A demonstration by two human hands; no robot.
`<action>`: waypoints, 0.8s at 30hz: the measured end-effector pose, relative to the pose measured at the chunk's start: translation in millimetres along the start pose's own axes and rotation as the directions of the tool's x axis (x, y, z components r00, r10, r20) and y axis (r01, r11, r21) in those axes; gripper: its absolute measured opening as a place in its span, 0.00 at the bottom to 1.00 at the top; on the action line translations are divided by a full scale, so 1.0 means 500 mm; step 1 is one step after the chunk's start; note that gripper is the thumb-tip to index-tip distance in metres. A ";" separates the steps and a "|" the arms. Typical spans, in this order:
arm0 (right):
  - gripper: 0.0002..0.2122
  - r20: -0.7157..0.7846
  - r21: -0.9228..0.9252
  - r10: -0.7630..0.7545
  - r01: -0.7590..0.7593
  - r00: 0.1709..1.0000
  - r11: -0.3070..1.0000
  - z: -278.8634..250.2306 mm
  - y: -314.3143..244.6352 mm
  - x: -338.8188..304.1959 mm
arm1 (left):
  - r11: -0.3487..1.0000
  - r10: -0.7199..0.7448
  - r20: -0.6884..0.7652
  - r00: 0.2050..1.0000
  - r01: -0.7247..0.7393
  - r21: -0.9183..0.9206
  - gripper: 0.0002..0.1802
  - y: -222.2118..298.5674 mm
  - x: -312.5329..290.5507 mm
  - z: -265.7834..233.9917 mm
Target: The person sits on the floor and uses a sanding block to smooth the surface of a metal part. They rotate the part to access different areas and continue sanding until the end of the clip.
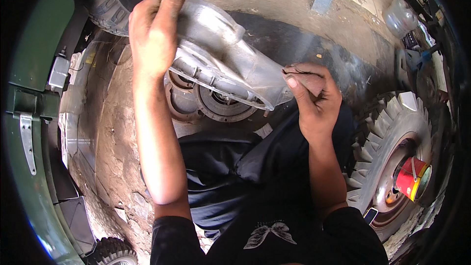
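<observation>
Grey metal housing [223, 56] (long axis upper-left to lower-right): left hand [154, 32], right hand [314, 93] both gripping.

The left hand [153, 34] grips the far-left end of a grey cast-metal housing [223, 56]. The right hand [314, 95] pinches its right end with a folded piece of abrasive paper [299, 72]. Rusty round parts [216, 105] lie beneath the housing. A tyre [392, 147] carrying a red tin [411, 179] lies to the right.
</observation>
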State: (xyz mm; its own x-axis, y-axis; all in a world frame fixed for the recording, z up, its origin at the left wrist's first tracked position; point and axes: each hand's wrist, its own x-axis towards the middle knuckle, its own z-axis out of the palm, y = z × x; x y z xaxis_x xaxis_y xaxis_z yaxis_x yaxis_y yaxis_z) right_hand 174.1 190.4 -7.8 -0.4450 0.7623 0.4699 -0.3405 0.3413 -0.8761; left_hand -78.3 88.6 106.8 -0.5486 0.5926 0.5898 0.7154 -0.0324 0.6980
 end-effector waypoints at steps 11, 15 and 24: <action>0.16 0.235 -0.190 -0.286 0.332 0.929 0.924 0.091 -0.015 0.067 | 0.985 0.007 0.056 0.998 -0.017 0.174 0.22 0.027 -0.016 -0.006; 0.18 0.368 -0.367 -0.209 0.348 0.906 0.863 0.063 -0.034 0.071 | 0.980 0.027 0.014 1.000 -0.029 0.198 0.22 0.025 -0.021 -0.003; 0.21 0.347 -0.280 -0.358 0.461 0.867 0.842 0.051 0.006 0.085 | 0.976 0.000 0.008 1.000 -0.002 0.219 0.21 0.032 -0.015 0.004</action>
State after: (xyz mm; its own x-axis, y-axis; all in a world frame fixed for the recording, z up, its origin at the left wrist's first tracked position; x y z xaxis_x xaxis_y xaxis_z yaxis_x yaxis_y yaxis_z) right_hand 132.9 209.9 12.5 -0.5512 0.3475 0.7586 -0.2597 0.7926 -0.5517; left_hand -61.9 85.2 112.5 -0.5447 0.5994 0.5866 0.7939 0.1431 0.5909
